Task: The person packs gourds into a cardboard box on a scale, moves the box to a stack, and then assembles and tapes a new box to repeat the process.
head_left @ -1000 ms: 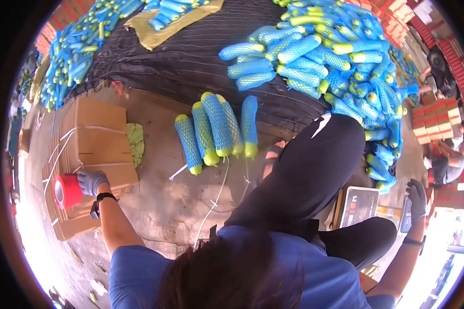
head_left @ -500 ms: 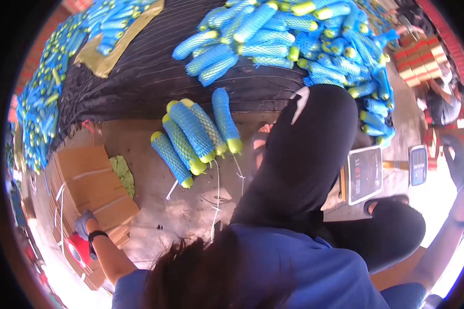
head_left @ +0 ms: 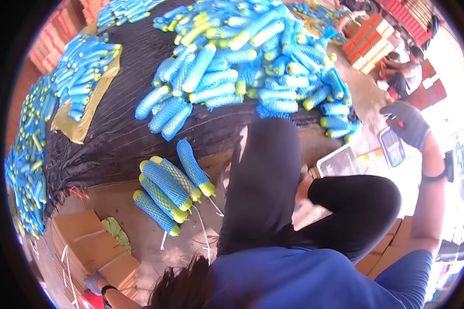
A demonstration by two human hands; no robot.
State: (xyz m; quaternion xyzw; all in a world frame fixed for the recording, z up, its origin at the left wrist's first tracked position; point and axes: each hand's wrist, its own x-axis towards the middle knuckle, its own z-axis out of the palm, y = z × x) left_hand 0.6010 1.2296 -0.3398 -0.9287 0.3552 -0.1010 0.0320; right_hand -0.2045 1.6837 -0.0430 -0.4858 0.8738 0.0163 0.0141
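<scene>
Five netted gourds (head_left: pixel 166 184) grouped, big heap (head_left: pixel 198 69) beyond, cardboard (head_left: pixel 90 242) stacked flat — hands apart, right hand (head_left: pixel 411 126) raised, loosely open; left hand (head_left: pixel 94 282) by cardboard, grip unclear.

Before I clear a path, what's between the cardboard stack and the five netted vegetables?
A green sheet beside the stack, then bare floor; head view.

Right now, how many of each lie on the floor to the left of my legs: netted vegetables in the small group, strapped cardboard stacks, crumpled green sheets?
Netted vegetables: 5
Strapped cardboard stack: 1
Crumpled green sheet: 1
Total: 7
</scene>
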